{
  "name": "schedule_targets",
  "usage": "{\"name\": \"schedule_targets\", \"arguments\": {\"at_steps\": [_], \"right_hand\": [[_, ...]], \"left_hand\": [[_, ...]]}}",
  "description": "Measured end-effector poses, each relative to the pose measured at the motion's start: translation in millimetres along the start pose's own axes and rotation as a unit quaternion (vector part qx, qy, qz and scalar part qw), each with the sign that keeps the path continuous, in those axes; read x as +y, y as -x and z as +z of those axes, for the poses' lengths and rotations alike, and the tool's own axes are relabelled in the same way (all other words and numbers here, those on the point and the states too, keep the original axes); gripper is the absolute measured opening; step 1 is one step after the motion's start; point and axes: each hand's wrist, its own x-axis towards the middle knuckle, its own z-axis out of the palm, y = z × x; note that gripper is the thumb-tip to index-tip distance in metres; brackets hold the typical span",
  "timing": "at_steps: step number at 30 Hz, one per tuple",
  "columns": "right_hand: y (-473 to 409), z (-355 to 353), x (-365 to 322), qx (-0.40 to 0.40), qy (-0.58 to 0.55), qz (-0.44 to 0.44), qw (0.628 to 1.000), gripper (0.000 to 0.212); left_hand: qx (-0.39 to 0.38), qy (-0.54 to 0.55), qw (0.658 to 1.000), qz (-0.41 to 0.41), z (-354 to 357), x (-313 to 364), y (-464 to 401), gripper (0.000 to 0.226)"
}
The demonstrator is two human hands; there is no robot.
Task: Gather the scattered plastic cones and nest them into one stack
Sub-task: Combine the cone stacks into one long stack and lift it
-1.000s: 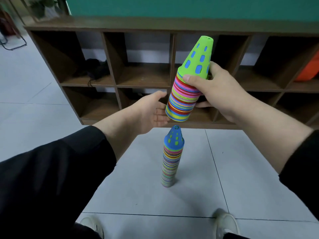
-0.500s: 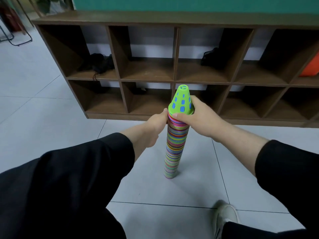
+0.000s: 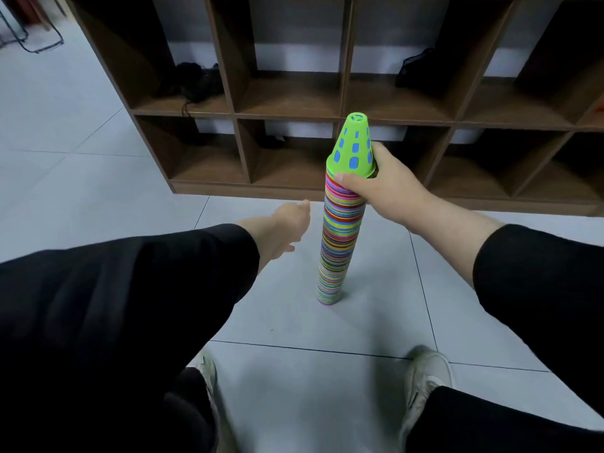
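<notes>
Right hand grips cone stack near top, steadying it upright on floor; left hand spread, clear.

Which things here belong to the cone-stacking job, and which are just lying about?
Job:
- tall stack of cones, standing on the floor
- green cone topping it
- right hand gripping the stack
- left hand, apart from the stack

Lying about:
- wooden shelf unit
- dark items in a cubby

One stack of nested cones stands on the floor. Two hands show, two shoes, one shelf, and two dark bundles in it.
</notes>
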Motion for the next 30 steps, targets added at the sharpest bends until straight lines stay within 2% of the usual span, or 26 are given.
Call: {"name": "schedule_targets", "arguments": {"at_steps": [7,10,13,19,23,30], "right_hand": [[6.2,0.7,-0.8,0.0,0.0,0.012,1.0,0.054],[6.4,-3.5,-7.3,-0.006,0.013,0.029,0.999,0.056],[8.5,-6.8,-17.7,-0.008,0.029,0.036,0.999,0.05],[10.8,-4.9,-28.3,0.016,0.04,0.033,0.999,0.059],[9.5,-0.9,-26.4,0.041,0.029,0.018,0.999,0.06],[9.1,3.0,7.7,0.059,-0.038,0.015,0.997,0.054]], "left_hand": [[0.001,-0.049,0.999,-0.009,1.4,-26.1,23.7,0.035],[0.006,-0.043,0.999,-0.011,7.4,-46.3,36.4,0.036],[0.016,-0.045,0.999,-0.014,10.9,-68.6,45.8,0.042],[0.03,-0.02,0.999,0.007,6.2,-82.6,59.2,0.04],[0.014,0.037,0.999,-0.03,12.0,-96.6,52.0,0.033],[-0.005,0.069,0.995,-0.066,51.0,-116.7,21.2,0.037]]}}
